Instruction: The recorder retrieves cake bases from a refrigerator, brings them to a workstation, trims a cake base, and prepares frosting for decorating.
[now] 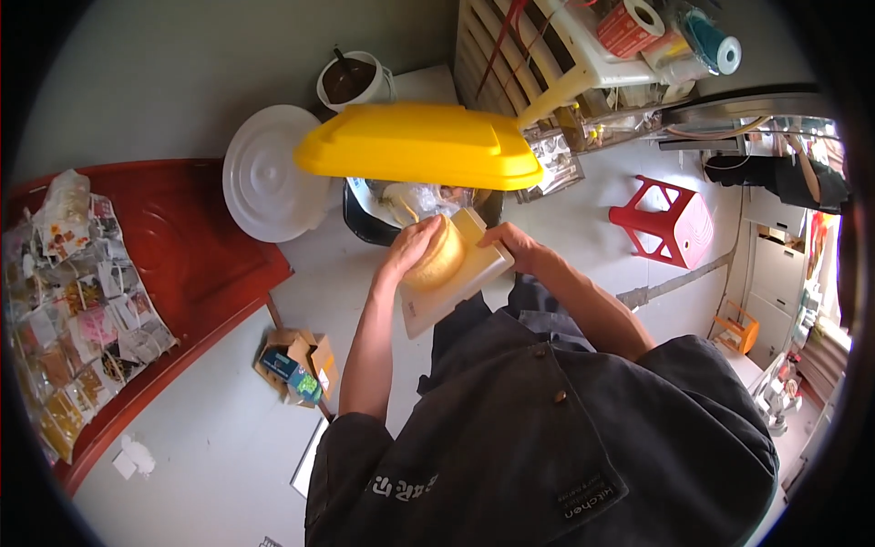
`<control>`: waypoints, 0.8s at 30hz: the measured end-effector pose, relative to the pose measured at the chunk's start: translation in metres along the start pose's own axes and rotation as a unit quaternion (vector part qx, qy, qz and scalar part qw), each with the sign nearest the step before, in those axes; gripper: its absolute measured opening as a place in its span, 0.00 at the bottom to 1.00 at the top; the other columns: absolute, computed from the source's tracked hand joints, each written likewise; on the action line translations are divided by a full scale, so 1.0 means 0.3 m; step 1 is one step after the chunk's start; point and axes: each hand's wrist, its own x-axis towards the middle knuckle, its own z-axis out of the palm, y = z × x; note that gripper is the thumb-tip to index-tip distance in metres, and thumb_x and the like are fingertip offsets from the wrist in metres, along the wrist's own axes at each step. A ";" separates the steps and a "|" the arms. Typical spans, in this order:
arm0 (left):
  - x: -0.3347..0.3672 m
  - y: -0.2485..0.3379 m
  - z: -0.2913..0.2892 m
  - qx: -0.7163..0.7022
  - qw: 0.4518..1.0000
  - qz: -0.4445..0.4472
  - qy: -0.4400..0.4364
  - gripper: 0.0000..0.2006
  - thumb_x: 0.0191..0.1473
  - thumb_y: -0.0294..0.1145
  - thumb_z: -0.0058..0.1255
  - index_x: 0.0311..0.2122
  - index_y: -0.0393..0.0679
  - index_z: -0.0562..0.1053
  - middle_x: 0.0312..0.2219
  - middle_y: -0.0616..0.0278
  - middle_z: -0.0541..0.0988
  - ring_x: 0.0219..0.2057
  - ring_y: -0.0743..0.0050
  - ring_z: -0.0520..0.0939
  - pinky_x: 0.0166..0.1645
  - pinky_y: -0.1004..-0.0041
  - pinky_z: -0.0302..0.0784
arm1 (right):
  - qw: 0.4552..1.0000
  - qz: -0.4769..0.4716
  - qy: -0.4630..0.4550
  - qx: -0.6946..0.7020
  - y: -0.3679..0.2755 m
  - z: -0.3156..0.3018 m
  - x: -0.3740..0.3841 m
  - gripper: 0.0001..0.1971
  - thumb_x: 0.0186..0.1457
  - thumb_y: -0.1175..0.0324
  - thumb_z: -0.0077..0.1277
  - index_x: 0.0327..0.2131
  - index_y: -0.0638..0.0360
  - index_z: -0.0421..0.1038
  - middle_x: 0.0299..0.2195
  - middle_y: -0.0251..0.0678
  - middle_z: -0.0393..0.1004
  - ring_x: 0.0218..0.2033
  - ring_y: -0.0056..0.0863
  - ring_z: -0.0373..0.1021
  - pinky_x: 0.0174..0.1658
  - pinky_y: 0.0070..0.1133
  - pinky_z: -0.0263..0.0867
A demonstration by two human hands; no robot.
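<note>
In front of my body I hold a pale rectangular board [442,307], tilted, with a rounded yellow thing [438,263] resting against its face; it looks like a melon, but its kind is not certain. My left hand [412,244] is closed on the yellow thing's left side. The board's right edge is gripped by my right hand [513,243]. Just beyond both hands is a black bin [363,219] with clear plastic and scraps inside. Its yellow lid [419,146] stands raised above the opening.
A white round lid [273,173] and a white bucket [376,87] of dark brown contents are beyond left. A red table [196,219] with packets stands left, a cardboard box [319,356] below it. Right are a red stool [679,228], a white rack [583,64] and another person [775,178].
</note>
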 end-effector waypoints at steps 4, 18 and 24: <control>-0.068 0.101 -0.001 0.141 0.977 0.109 0.118 0.27 0.67 0.53 0.40 0.56 0.39 0.74 0.49 0.42 0.79 0.53 0.45 0.79 0.56 0.63 0.73 | 0.999 0.009 -0.001 -0.032 -0.027 0.015 -0.071 0.22 0.49 0.68 0.54 0.48 0.70 0.73 0.39 0.46 0.79 0.38 0.38 0.77 0.45 0.32 0.73; -0.471 0.184 -0.070 -0.149 0.905 0.255 0.305 0.18 0.68 0.34 0.49 0.57 0.33 0.72 0.48 0.48 0.81 0.47 0.63 0.83 0.55 0.68 0.78 | 0.982 -0.133 -0.044 -0.124 0.138 0.019 -0.224 0.16 0.44 0.76 0.60 0.40 0.68 0.80 0.35 0.38 0.81 0.36 0.28 0.77 0.44 0.23 0.71; -0.586 0.143 0.068 -0.061 0.812 0.316 0.487 0.17 0.67 0.32 0.49 0.55 0.33 0.73 0.48 0.47 0.80 0.50 0.61 0.82 0.57 0.67 0.77 | 0.972 -0.214 -0.074 -0.054 0.236 -0.136 -0.371 0.15 0.45 0.79 0.57 0.40 0.69 0.80 0.36 0.39 0.82 0.38 0.29 0.78 0.46 0.24 0.72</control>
